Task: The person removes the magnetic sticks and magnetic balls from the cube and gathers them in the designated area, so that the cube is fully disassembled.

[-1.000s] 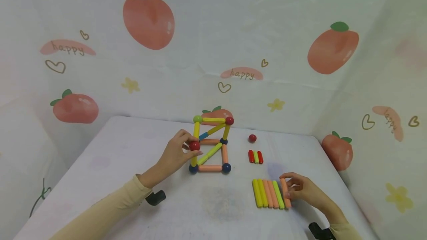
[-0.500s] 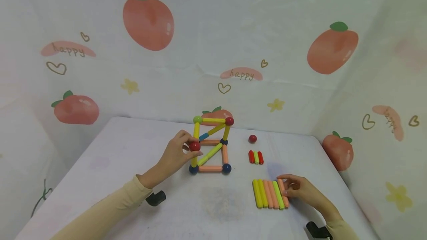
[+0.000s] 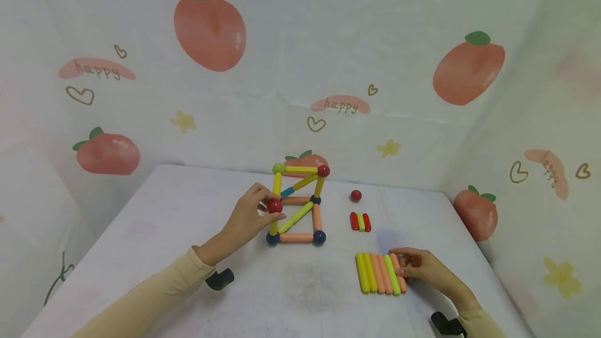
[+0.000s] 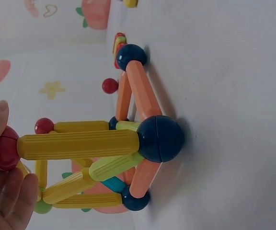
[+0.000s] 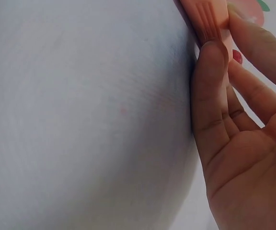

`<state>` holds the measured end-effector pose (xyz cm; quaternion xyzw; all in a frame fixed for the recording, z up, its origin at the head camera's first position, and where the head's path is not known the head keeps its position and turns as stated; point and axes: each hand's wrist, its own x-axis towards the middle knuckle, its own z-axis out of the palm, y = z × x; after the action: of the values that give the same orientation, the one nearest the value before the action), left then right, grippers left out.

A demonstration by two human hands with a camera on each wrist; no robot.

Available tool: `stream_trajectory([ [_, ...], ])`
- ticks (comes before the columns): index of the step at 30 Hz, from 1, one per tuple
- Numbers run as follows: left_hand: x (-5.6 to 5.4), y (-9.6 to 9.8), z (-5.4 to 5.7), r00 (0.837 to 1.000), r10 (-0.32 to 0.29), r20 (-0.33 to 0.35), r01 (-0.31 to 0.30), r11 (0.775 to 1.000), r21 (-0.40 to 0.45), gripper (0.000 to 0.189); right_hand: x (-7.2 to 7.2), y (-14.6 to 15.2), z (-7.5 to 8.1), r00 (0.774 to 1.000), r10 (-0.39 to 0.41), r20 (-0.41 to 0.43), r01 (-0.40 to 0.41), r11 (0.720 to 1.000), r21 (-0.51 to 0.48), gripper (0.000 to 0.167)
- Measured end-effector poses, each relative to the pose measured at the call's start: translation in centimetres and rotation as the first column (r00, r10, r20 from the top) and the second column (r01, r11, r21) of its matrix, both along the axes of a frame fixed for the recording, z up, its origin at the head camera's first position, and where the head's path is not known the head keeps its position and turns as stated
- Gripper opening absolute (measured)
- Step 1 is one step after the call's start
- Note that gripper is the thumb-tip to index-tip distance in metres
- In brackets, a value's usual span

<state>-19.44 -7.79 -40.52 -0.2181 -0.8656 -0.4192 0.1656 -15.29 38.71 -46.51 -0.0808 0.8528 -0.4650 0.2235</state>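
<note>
My left hand (image 3: 249, 210) pinches a red ball (image 4: 3, 149) between thumb and fingers. That ball tops an upright yellow stick (image 4: 78, 145) rising from a dark blue ball (image 4: 161, 139), one corner of a frame of magnetic sticks and balls. The frame's lower part has orange sticks (image 3: 297, 237), its upper part yellow ones, with slanting sticks across. At the right end of a row of sticks lying side by side, my right hand (image 3: 424, 267) holds an orange stick (image 3: 399, 274) by thumb and fingers. It lies against a green stick (image 3: 392, 274).
Yellow sticks (image 3: 362, 273) and more orange ones make up the rest of the row. Behind it lie short red and green sticks (image 3: 361, 221) and a loose red ball (image 3: 356, 195). A printed cloth (image 3: 263, 93) hangs behind the white table (image 3: 263, 296).
The right hand has slid the orange stick left, closing the gap to the green stick. Over the last half second both hands stay nearly still. The left hand keeps its pinch on the red ball.
</note>
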Motion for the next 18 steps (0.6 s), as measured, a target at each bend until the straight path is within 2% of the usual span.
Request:
stream_trajectory([
  [3,-0.1,0.0,-0.1,1.000,0.001,-0.011,-0.001,1.000,-0.008,0.039,0.0,0.0,0.1,1.000,0.002,0.001,-0.002,1.000,0.004,0.058],
  [7,0.0,0.0,0.1,1.000,-0.009,-0.018,0.009,1.000,-0.029,0.044,0.0,0.1,0.5,1.000,-0.019,-0.018,0.020,0.998,0.060,0.056],
  [11,-0.3,-0.4,0.8,1.000,0.009,-0.009,-0.009,0.999,-0.047,0.048,-0.3,-0.7,1.7,0.990,-0.080,-0.117,0.095,0.987,0.127,0.049],
  [14,-1.4,-1.0,1.7,0.999,0.038,0.005,-0.037,0.999,-0.012,0.042,-0.9,-2.4,3.2,0.968,-0.122,-0.221,0.153,0.980,0.127,0.047],
  [18,-4.0,-1.7,2.5,0.998,0.046,0.044,-0.048,0.998,0.031,0.034,-2.0,-7.0,5.3,0.937,-0.140,-0.320,0.165,0.985,0.053,0.047],
])
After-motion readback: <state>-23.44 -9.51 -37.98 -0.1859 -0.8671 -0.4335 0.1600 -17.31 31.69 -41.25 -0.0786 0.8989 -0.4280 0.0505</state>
